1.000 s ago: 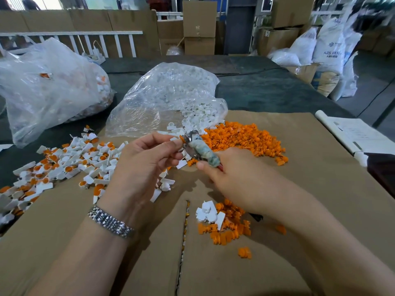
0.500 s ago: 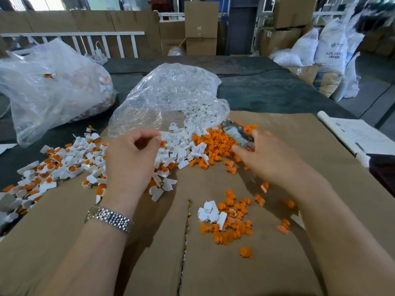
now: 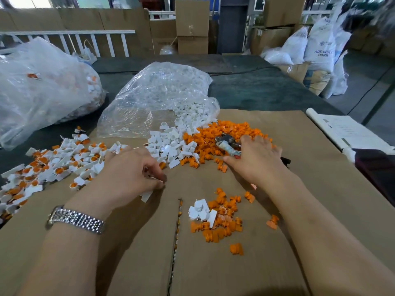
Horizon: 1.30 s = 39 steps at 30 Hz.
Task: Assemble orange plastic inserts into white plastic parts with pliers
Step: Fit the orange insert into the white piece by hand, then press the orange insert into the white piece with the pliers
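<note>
Fingers of the left hand [image 3: 130, 174] are curled, with the tips pinched together over a small white part [image 3: 147, 195] lying on the cardboard sheet [image 3: 320, 189]; whether that piece is gripped or only touched cannot be told. The right hand [image 3: 256, 159] grips the pliers [image 3: 227, 145], thumb along the wrapped handle, while its other fingers spread out over the orange inserts [image 3: 224, 133]. Whether the plier jaws are apart or closed cannot be told.

Head view, supplies: loose white parts [image 3: 171, 146] spill from a clear bag [image 3: 158, 97] just left of the orange heap, the two piles touching. A finished pile [image 3: 53, 165], white with orange seated, lies to the left. A small mixed cluster [image 3: 213, 218] sits nearer the body, beside a slit in the cardboard.

Judgement: the step in hand is picking up one white part and one insert for the next joining. To do it well, take a single piece with each hand, turn the white part's socket towards the pliers, and start the insert square before squeezing. Risk: inserts may scatter under the spread fingers, or drop into the slit.
</note>
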### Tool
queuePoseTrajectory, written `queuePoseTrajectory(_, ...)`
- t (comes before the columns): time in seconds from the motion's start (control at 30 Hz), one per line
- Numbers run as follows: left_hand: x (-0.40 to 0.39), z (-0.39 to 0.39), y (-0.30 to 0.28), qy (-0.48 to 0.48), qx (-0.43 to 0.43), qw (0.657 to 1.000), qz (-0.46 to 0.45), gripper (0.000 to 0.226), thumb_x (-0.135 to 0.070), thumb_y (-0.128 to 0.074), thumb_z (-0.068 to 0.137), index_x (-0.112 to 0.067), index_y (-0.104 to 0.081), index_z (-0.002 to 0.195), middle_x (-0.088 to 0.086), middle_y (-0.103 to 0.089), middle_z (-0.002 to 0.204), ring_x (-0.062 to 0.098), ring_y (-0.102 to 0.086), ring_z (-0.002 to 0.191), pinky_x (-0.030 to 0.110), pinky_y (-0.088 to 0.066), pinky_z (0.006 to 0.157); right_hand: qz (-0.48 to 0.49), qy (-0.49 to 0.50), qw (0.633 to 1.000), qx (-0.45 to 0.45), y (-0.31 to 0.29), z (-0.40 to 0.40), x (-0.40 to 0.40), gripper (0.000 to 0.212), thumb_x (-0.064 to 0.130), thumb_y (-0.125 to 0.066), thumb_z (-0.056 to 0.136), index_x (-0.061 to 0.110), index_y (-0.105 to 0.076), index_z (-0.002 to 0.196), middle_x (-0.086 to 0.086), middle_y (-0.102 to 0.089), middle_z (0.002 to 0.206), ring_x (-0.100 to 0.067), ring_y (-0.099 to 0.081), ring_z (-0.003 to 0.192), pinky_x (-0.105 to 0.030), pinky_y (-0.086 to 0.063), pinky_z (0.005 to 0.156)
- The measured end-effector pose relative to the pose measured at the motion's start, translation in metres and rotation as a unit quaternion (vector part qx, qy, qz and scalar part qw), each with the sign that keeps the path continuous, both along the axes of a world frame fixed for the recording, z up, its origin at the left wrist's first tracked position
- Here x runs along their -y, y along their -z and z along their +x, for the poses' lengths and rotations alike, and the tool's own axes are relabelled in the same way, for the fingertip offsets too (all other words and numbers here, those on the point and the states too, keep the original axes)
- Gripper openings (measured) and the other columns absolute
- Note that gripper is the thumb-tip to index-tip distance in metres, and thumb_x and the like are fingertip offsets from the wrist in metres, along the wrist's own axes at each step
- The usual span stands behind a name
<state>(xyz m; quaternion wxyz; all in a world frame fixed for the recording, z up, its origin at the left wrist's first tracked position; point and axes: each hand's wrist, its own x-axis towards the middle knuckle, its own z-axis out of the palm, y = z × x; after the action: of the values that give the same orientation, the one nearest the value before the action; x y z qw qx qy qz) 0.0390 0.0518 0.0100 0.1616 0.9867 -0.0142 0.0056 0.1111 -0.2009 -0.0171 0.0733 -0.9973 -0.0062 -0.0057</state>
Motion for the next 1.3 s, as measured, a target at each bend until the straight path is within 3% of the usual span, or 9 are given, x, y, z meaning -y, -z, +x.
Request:
queuePoseTrajectory(0.13, -0.007, 0.001, 0.005, 0.018, 0.013, 0.997, -0.076, 0.023, -0.018, -0.085, 0.081, -0.035, -0.073, 0.071, -0.011, -0.071, 0.082, 0.009, -0.064, 0.083, 0.035, -0.052, 0.080, 0.001, -0.001, 1.000, -0.001, 0.000, 0.001, 0.000, 0.073, 0.068, -0.053, 0.091, 0.013, -0.044, 0.139, -0.019, -0.044, 0.144, -0.040, -0.038, 0.137, -0.060, -0.035, 0.110)
queuePoseTrajectory(0.23, -0.008, 0.002, 0.006, 0.023, 0.051, 0.988, -0.143, 0.015, -0.022, -0.079, 0.087, -0.033, -0.075, 0.077, -0.021, -0.072, 0.078, -0.002, -0.065, 0.075, 0.018, -0.044, 0.063, 0.001, -0.002, 1.000, -0.003, 0.001, 0.001, 0.000, 0.072, 0.067, -0.054, 0.091, 0.014, -0.043, 0.139, -0.020, -0.044, 0.144, -0.041, -0.036, 0.139, -0.061, -0.034, 0.110)
queuePoseTrajectory(0.47, -0.008, 0.004, 0.010, 0.040, 0.016, 0.981, -0.189, 0.017, -0.016, -0.064, 0.099, -0.029, -0.069, 0.089, -0.025, -0.074, 0.086, -0.011, -0.065, 0.083, 0.006, -0.042, 0.064, 0.009, -0.003, 1.000, -0.003, 0.001, 0.000, 0.000, 0.074, 0.067, -0.053, 0.091, 0.014, -0.041, 0.141, -0.019, -0.042, 0.146, -0.041, -0.033, 0.140, -0.061, -0.032, 0.111)
queuePoseTrajectory(0.73, -0.006, 0.005, 0.012, -0.017, 0.047, 0.996, -0.070, 0.033, -0.007, -0.052, 0.098, -0.030, -0.067, 0.080, -0.014, -0.070, 0.082, 0.004, -0.063, 0.076, 0.029, -0.047, 0.072, 0.027, -0.043, 0.994, 0.091, 0.000, -0.003, -0.001, 0.062, 0.063, -0.058, 0.090, 0.020, -0.046, 0.133, -0.008, -0.039, 0.134, -0.029, -0.036, 0.129, -0.050, -0.035, 0.103)
queuePoseTrajectory(0.83, -0.011, 0.007, 0.013, -0.097, 0.059, 0.989, 0.094, 0.037, -0.015, -0.044, 0.101, -0.027, -0.060, 0.070, -0.008, -0.061, 0.077, 0.017, -0.056, 0.081, 0.041, -0.042, 0.092, 0.055, -0.128, 0.980, 0.141, -0.007, -0.004, -0.005, 0.040, 0.050, -0.062, 0.093, 0.027, -0.056, 0.124, 0.002, -0.047, 0.127, -0.021, -0.036, 0.124, -0.041, -0.032, 0.093)
queuePoseTrajectory(0.97, -0.013, 0.005, 0.010, -0.225, 0.024, 0.962, 0.153, 0.036, -0.021, -0.035, 0.104, -0.027, -0.055, 0.074, -0.003, -0.054, 0.082, 0.025, -0.057, 0.098, 0.047, -0.035, 0.107, 0.016, -0.197, 0.975, 0.105, -0.008, -0.008, -0.009, 0.026, 0.049, -0.064, 0.093, 0.032, -0.066, 0.113, 0.010, -0.054, 0.117, -0.017, -0.034, 0.119, -0.040, -0.029, 0.089)
queuePoseTrajectory(1.03, -0.013, 0.005, 0.012, -0.227, 0.072, 0.962, 0.133, 0.032, -0.019, -0.040, 0.101, -0.026, -0.057, 0.074, -0.001, -0.054, 0.081, 0.026, -0.054, 0.095, 0.049, -0.037, 0.102, -0.003, -0.206, 0.975, 0.081, -0.006, -0.009, -0.010, 0.027, 0.050, -0.065, 0.092, 0.032, -0.067, 0.112, 0.010, -0.056, 0.116, -0.017, -0.035, 0.118, -0.040, -0.029, 0.089)
queuePoseTrajectory(1.17, -0.004, 0.007, 0.018, -0.109, 0.182, 0.975, -0.067, 0.014, -0.015, -0.060, 0.093, -0.024, -0.070, 0.089, -0.008, -0.062, 0.090, 0.019, -0.057, 0.091, 0.048, -0.048, 0.092, -0.009, -0.205, 0.975, 0.083, -0.006, -0.009, -0.010, 0.022, 0.043, -0.065, 0.094, 0.032, -0.068, 0.113, 0.009, -0.060, 0.117, -0.018, -0.037, 0.117, -0.041, -0.031, 0.090)
queuePoseTrajectory(1.3, 0.009, 0.011, 0.028, -0.023, 0.163, 0.986, 0.004, 0.022, -0.035, -0.060, 0.099, -0.033, -0.068, 0.119, -0.013, -0.063, 0.122, 0.017, -0.057, 0.117, 0.046, -0.035, 0.104, -0.009, -0.205, 0.974, 0.094, -0.004, -0.010, -0.011, 0.014, 0.035, -0.063, 0.098, 0.032, -0.067, 0.111, 0.009, -0.061, 0.116, -0.019, -0.037, 0.116, -0.040, -0.029, 0.087)
